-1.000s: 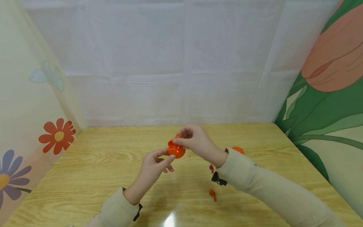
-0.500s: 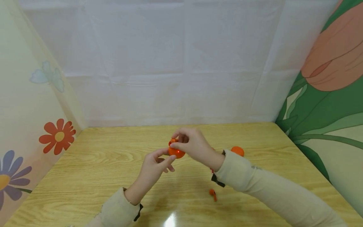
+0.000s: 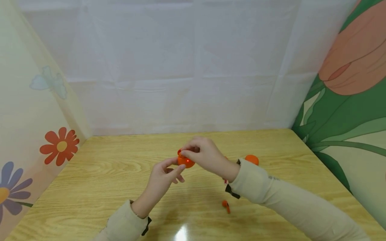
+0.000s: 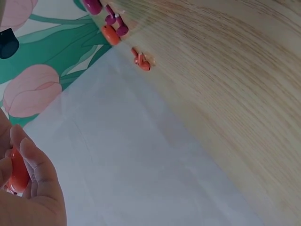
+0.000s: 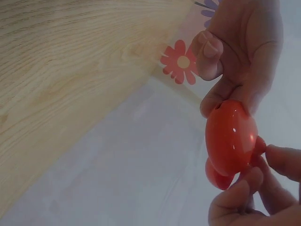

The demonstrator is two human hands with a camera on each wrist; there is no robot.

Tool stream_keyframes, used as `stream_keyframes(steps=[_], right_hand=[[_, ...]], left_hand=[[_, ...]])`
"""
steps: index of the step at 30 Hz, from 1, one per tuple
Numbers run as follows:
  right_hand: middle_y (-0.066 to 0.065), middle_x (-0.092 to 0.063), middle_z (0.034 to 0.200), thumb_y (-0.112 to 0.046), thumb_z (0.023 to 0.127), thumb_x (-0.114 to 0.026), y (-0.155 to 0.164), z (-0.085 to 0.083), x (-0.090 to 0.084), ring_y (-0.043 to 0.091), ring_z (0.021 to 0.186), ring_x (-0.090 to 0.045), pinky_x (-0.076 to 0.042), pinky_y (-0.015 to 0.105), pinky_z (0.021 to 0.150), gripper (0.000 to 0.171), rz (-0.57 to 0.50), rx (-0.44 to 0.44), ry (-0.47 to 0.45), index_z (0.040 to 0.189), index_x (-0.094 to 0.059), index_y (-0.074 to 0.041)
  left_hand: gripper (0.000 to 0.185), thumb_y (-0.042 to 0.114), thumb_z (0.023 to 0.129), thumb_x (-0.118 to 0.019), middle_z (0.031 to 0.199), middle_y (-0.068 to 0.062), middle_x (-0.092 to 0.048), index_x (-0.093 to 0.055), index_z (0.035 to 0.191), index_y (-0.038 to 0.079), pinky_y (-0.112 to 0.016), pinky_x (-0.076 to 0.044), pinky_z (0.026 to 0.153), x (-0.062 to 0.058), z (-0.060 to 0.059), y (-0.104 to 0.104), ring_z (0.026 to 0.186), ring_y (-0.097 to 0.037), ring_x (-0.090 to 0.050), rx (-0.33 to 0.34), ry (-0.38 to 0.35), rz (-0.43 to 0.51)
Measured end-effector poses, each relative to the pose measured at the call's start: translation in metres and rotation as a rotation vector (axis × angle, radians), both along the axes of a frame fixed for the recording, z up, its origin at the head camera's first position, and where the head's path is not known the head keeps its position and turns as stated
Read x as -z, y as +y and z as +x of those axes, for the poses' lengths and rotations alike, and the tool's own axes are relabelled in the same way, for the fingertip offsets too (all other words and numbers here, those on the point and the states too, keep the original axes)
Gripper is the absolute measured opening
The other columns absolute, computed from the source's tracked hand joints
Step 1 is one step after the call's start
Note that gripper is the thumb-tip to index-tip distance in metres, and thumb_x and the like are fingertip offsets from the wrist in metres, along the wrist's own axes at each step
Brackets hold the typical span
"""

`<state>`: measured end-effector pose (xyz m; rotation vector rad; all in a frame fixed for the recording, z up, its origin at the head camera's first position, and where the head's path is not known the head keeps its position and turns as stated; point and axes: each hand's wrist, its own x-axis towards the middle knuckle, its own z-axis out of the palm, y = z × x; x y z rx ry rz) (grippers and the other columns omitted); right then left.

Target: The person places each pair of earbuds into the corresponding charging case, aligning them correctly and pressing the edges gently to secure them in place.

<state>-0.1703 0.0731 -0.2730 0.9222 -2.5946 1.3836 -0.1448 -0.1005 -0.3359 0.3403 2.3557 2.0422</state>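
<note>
In the head view, my left hand point(image 3: 164, 174) holds a round, glossy orange earbud case point(image 3: 186, 162) above the table between thumb and fingers. Its lid is raised, and a small light glows on its front. My right hand point(image 3: 206, 155) comes from the right and pinches a small orange earbud point(image 5: 260, 145) at the case's opening. Most of that earbud is hidden by the fingers. Seen from the right wrist, the case point(image 5: 230, 136) sits between both hands, its lid point(image 5: 217, 175) tipped out on the far side.
A loose orange earbud point(image 3: 227, 207) lies on the wooden table point(image 3: 120, 187) near the right forearm. Beyond the right sleeve is another orange case point(image 3: 252, 159). The left wrist view also shows a magenta case point(image 4: 92, 5) and magenta earbuds point(image 4: 121, 27).
My right hand has lowered slightly to the left, bringing its fingertips down over the case's opening. My left hand has kept the case in nearly the same place.
</note>
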Motion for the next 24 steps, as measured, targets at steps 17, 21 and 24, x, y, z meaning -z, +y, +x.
stream_keyframes(steps=[17, 21, 24], right_hand=[[0.004, -0.063, 0.082, -0.011, 0.091, -0.069, 0.0025, -0.0009, -0.0045, 0.016, 0.067, -0.055, -0.050, 0.027, 0.060, 0.010, -0.003, 0.090, -0.088, 0.089, -0.068, -0.002], [0.004, -0.062, 0.082, -0.010, 0.090, -0.070, 0.0039, -0.0009, -0.0073, 0.018, 0.068, -0.054, -0.050, 0.028, 0.060, 0.010, 0.001, 0.138, -0.075, 0.088, -0.068, -0.001], [0.005, -0.062, 0.082, -0.010, 0.090, -0.071, 0.0040, -0.0012, -0.0075, 0.018, 0.068, -0.053, -0.048, 0.028, 0.059, 0.010, 0.014, 0.157, -0.073, 0.086, -0.068, -0.001]], left_hand=[[0.030, 0.009, 0.092, -0.067, 0.108, -0.017, -0.068, -0.064, 0.119, -0.006, -0.027, -0.053, 0.059, -0.0014, 0.0027, 0.0036, 0.061, -0.020, -0.065, -0.037, 0.011, -0.002], [0.030, 0.009, 0.092, -0.067, 0.109, -0.016, -0.068, -0.065, 0.119, -0.005, -0.027, -0.052, 0.058, -0.0017, 0.0034, 0.0032, 0.060, -0.022, -0.065, -0.060, 0.014, 0.008], [0.030, 0.008, 0.092, -0.067, 0.108, -0.015, -0.068, -0.065, 0.119, -0.005, -0.027, -0.052, 0.057, -0.0016, 0.0032, 0.0032, 0.060, -0.022, -0.065, -0.071, 0.020, 0.019]])
